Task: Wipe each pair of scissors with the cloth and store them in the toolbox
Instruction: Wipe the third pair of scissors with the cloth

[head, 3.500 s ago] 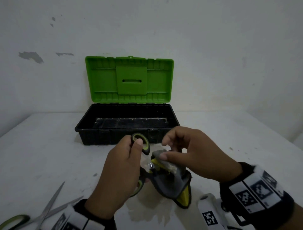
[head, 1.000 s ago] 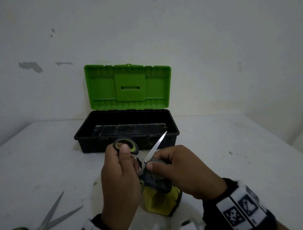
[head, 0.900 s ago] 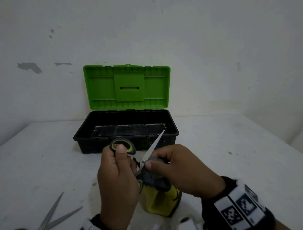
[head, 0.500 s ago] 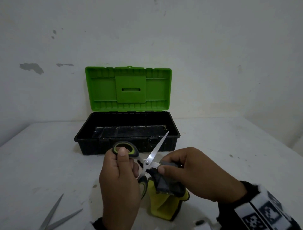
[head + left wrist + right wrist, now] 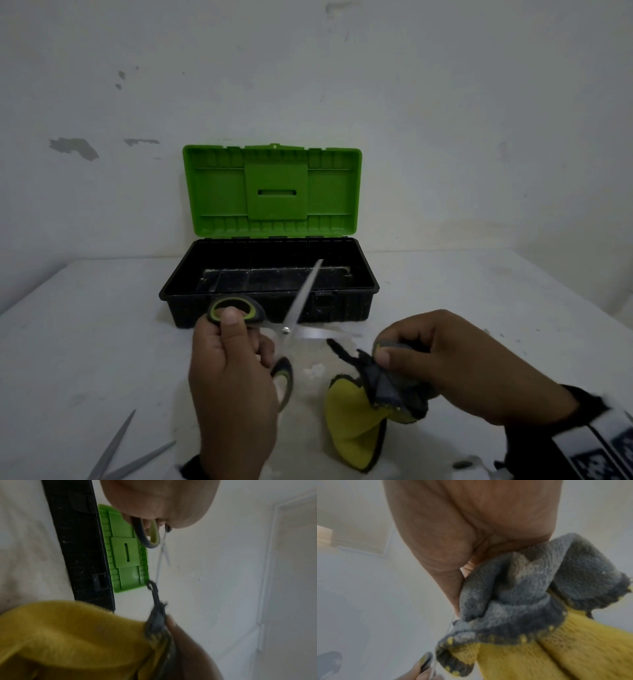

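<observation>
My left hand (image 5: 236,363) grips the black-and-green handles of a pair of scissors (image 5: 294,318). Its blades are spread, one pointing up over the toolbox, the other pointing right. My right hand (image 5: 442,363) pinches a grey and yellow cloth (image 5: 363,411) just right of the lower blade's tip, clear of the blade. The cloth (image 5: 522,608) bunches under my right fingers, and the scissors (image 5: 161,553) show below my left palm. The toolbox (image 5: 270,284), black with a raised green lid (image 5: 274,192), stands open behind my hands.
A second pair of scissors (image 5: 120,455) lies open on the white table (image 5: 85,342) at the lower left, only its blades in view. The wall stands right behind the toolbox. A white object (image 5: 469,469) sits near my right wrist.
My right hand has slid the cloth rightward along the lower blade and off its tip. The blades have spread wider. My left hand keeps its hold on the handles.
</observation>
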